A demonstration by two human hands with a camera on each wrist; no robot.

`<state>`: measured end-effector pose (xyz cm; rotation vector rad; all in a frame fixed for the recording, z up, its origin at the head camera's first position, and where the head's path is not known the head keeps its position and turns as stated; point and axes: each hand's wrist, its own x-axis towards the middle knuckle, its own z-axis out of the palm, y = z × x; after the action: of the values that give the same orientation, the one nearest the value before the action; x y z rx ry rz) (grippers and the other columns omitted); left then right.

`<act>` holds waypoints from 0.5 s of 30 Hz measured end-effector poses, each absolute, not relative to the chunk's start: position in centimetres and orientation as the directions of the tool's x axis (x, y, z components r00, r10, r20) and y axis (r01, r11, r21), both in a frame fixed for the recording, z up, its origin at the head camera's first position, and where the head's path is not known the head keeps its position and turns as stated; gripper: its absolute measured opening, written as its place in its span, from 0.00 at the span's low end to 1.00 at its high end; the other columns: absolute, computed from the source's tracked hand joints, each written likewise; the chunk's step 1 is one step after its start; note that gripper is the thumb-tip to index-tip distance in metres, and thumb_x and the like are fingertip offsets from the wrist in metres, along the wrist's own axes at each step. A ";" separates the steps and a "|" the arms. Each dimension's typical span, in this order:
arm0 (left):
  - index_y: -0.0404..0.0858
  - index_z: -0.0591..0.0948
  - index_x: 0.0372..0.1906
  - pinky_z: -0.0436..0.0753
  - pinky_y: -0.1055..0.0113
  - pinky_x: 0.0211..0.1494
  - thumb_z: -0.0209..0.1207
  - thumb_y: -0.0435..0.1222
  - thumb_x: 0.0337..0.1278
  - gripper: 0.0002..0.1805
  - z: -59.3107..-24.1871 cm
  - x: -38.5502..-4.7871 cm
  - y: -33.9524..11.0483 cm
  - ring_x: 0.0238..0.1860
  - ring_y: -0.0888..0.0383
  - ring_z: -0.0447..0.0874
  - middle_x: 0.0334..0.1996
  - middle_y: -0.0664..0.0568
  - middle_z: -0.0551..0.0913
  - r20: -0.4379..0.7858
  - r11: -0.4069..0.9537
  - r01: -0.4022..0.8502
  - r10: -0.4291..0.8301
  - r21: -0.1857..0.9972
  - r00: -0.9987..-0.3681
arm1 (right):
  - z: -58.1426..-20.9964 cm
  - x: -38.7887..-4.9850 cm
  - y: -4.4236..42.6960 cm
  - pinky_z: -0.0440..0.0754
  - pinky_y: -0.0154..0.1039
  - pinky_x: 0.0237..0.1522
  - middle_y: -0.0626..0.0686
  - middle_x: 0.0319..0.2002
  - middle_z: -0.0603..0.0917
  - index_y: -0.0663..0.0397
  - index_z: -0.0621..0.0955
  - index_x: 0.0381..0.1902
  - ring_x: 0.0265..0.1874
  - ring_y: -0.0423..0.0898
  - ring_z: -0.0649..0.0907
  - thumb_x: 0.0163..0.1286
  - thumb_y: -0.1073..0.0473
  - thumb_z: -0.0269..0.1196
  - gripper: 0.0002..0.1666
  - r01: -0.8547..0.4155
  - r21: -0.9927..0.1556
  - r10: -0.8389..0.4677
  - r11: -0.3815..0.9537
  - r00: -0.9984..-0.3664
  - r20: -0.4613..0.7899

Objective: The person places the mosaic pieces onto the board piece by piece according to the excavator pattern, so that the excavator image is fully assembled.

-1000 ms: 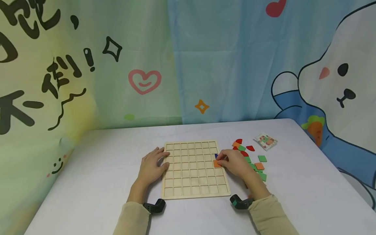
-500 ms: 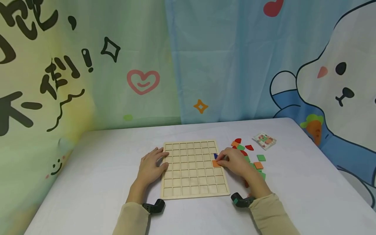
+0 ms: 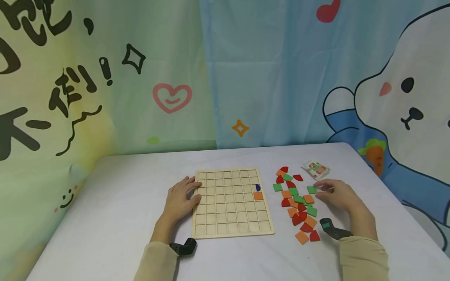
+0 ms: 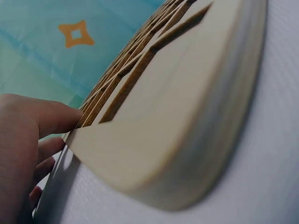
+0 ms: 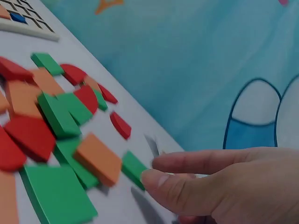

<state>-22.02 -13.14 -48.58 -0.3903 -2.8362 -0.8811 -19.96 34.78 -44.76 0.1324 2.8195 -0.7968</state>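
One blue piece (image 3: 258,187), one orange tile (image 3: 258,196) set in board (image 3: 222,207) toward 3 o'clock; left hand (image 3: 182,198), fingers relaxed, at 9 o'clock edge, perhaps steadying; right hand (image 3: 336,196) at loose green tile (image 3: 311,190), pinch unclear.

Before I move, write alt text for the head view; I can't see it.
A person's right hand is at a green tile beside scattered red, orange and green pieces; the left hand rests on the left edge of a wooden grid board on a white table. The board holds one blue piece and one orange tile near its right side.
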 end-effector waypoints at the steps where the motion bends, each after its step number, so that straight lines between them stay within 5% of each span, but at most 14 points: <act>1: 0.46 0.78 0.57 0.57 0.44 0.70 0.59 0.46 0.54 0.23 -48.5 -22.0 -13.1 0.71 0.47 0.61 0.66 0.48 0.71 0.216 0.792 0.290 0.203 0.538 -0.955 | -44.9 -19.9 35.0 0.76 0.60 0.49 0.69 0.53 0.75 0.56 0.76 0.58 0.50 0.64 0.73 0.63 0.50 0.64 0.28 0.144 -0.510 0.028 0.848 -0.973 -0.229; 15: 0.47 0.78 0.57 0.56 0.46 0.71 0.59 0.46 0.55 0.23 -48.8 -22.0 -13.3 0.72 0.48 0.60 0.67 0.49 0.70 0.196 0.793 0.274 0.197 0.544 -0.961 | -45.0 -20.1 34.3 0.73 0.63 0.51 0.70 0.54 0.74 0.55 0.77 0.57 0.50 0.64 0.72 0.61 0.50 0.66 0.27 0.095 -0.509 -0.016 0.856 -0.978 -0.210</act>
<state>-22.04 -13.26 -48.75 -0.3758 -2.8511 -0.8954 -20.07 34.31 -45.03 0.0610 2.8243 -0.7899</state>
